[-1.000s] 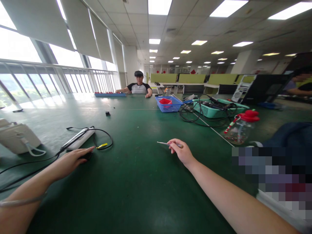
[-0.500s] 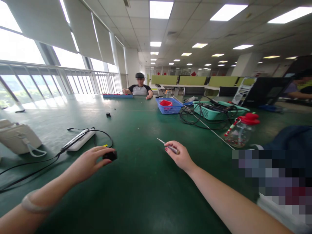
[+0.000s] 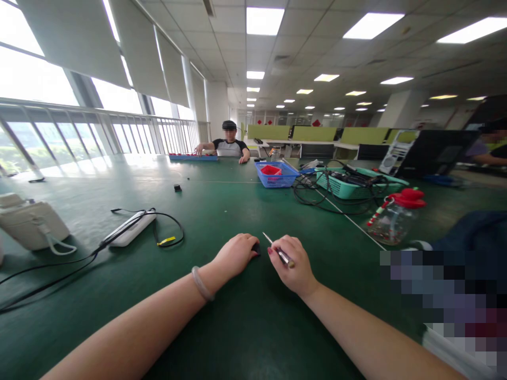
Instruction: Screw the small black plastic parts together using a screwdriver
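My left hand (image 3: 236, 254) is closed around a small black block (image 3: 256, 248), mostly covered by the fingers, just above or on the green table (image 3: 214, 327). A pale bangle circles that wrist. Close by on the right, my right hand (image 3: 292, 264) grips a screwdriver (image 3: 284, 258) with a clear handle. Its thin metal shaft points up and to the left, toward the far side of the table. A short gap separates the screwdriver tip from the black block.
Left lie a white power strip (image 3: 132, 228) with black cables and a beige bag (image 3: 34, 224). Farther off are a small black piece (image 3: 177, 188), a blue basket (image 3: 276, 177), a green basket (image 3: 340, 184) of cables and a red-lidded jar (image 3: 396, 216). A person (image 3: 229, 145) sits at the far end.
My left hand has carried the black block rightward, from beside the power strip to near my right hand. My right hand stays nearly in place, still holding the screwdriver.
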Motion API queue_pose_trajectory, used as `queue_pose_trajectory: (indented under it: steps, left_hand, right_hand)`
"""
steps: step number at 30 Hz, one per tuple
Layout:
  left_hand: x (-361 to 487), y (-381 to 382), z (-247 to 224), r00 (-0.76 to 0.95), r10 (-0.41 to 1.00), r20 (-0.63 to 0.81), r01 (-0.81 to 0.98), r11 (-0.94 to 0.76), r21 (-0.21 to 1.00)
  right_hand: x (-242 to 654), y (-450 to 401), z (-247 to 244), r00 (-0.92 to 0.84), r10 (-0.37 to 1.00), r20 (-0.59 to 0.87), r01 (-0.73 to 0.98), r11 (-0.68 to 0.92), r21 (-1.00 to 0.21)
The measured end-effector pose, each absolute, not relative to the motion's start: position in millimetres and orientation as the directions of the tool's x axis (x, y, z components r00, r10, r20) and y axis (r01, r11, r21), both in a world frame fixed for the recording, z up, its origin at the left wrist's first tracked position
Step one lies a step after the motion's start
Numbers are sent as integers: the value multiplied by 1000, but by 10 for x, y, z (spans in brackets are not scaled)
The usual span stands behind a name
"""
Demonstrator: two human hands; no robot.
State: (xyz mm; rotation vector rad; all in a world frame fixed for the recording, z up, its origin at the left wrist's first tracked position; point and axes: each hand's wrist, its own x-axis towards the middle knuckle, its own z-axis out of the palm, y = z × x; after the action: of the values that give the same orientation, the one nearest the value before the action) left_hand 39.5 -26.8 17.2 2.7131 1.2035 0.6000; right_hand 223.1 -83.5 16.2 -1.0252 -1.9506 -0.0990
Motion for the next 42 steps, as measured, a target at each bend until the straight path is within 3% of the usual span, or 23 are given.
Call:
queue_pose_trajectory:
  steps: [5,8,13,26,42]
  left_hand:
    - [268,-175,79,541,771,337,670,-637,382]
    - [192,-124,20,490,810,320,637,-584,502]
    - [130,-76,-42,462,843,275,589,-524,615]
    - [89,-108,14,467,851,241,620,-509,597]
    - [104,-111,28,479,846,233,631,-516,579]
  right_hand:
    - [2069,-939,97,-540,438,719,651,759,26]
    - [2017,-970,87,-621,385,683,617,777,124]
    - [2066,-973,162,-580,414,702,619,784,49]
    - [2080,-936,224,-642,481,597,601,799,3]
    - [2035,-1057,234,-566,527,634,676,737,-8]
